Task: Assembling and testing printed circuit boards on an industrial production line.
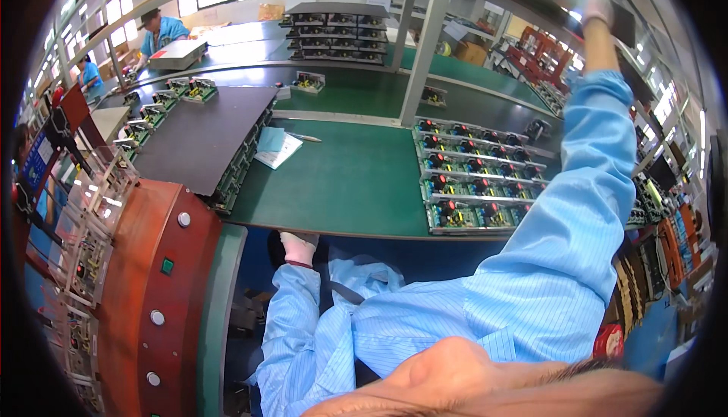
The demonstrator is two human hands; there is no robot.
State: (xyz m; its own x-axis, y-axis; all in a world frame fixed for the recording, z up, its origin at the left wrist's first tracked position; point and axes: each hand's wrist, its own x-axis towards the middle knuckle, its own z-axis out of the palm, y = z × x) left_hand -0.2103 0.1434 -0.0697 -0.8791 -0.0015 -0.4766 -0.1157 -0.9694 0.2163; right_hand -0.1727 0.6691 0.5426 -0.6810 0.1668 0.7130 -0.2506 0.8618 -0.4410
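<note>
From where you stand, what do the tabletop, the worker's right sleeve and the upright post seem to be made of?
Tabletop: smooth, even green with a soft sheen, perhaps a rubber mat or laminate. Right sleeve: matte woven cloth most likely, judging by its loose creases and fine stripes. Upright post: probably metal, painted or bare, pale gray with crisp edges.

A red cabinet (125, 280) bears round white buttons (157, 317).

The green mat (353, 182) leaves passage between panel stack (203, 130) and circuit boards (476, 165), post (428, 49) behind.
</note>
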